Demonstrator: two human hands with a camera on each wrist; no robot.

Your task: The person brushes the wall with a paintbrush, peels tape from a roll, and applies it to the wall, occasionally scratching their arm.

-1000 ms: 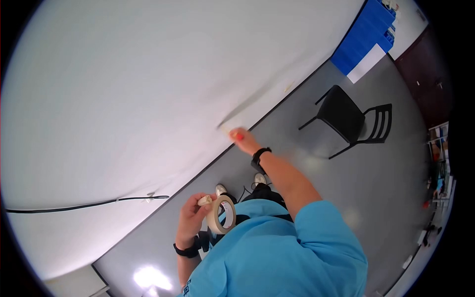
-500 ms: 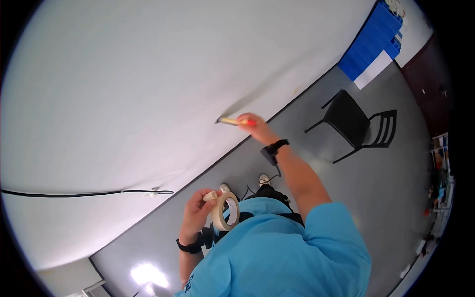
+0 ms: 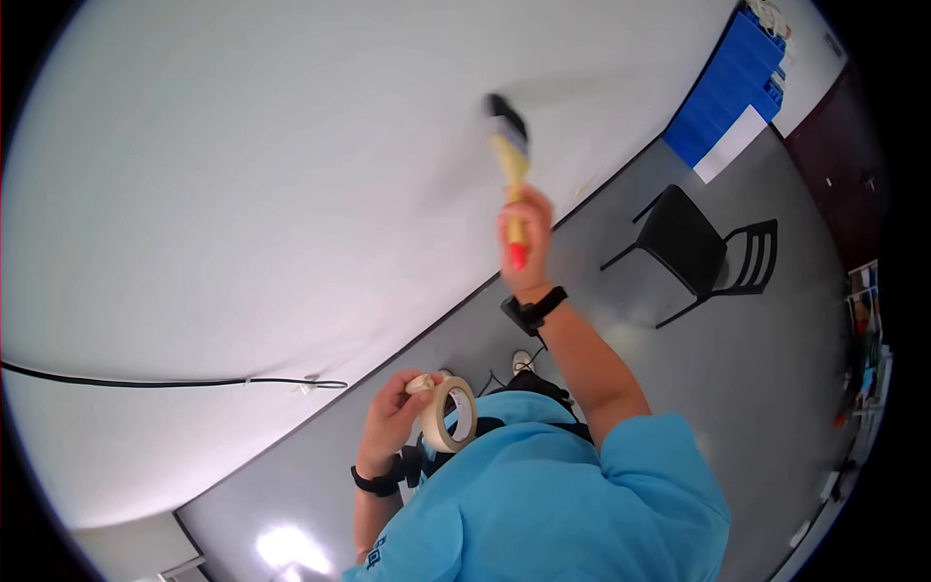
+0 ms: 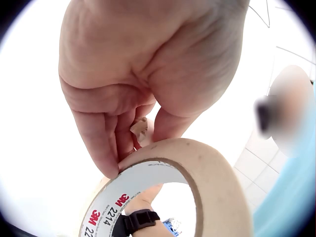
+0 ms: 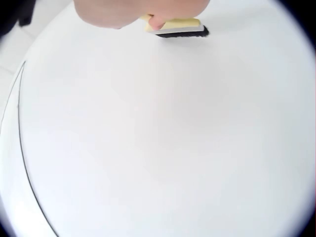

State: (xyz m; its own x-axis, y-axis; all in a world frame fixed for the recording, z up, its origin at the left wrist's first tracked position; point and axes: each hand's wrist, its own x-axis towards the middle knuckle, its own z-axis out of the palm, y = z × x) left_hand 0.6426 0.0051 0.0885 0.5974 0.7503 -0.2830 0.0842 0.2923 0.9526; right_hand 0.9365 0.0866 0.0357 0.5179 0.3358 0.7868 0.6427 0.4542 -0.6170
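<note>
My right hand [image 3: 528, 238] grips the yellow, red-ended handle of a brush [image 3: 512, 155], its dark bristles up by the white wall [image 3: 291, 194]. In the right wrist view the right hand [image 5: 143, 11] holds the same brush [image 5: 180, 27], bristles close to the wall; whether they touch it I cannot tell. My left hand [image 3: 390, 419] pinches a roll of masking tape [image 3: 434, 423] and a small crumpled cream piece [image 3: 419, 384]. In the left wrist view the left hand [image 4: 148, 64] has the tape roll [image 4: 217, 182] at its fingertips, the crumpled piece [image 4: 141, 130] between fingers and thumb.
A black chair [image 3: 684, 238] stands on the grey floor [image 3: 621, 359] to the right. Blue bins [image 3: 722, 87] are by the wall at the upper right, a white panel [image 3: 730, 144] beside them. A black cable [image 3: 175, 384] runs along the wall at the left.
My right hand has swung the brush upward along the wall, from lying sideways to bristles up. The left hand keeps its hold on the tape roll and has barely moved.
</note>
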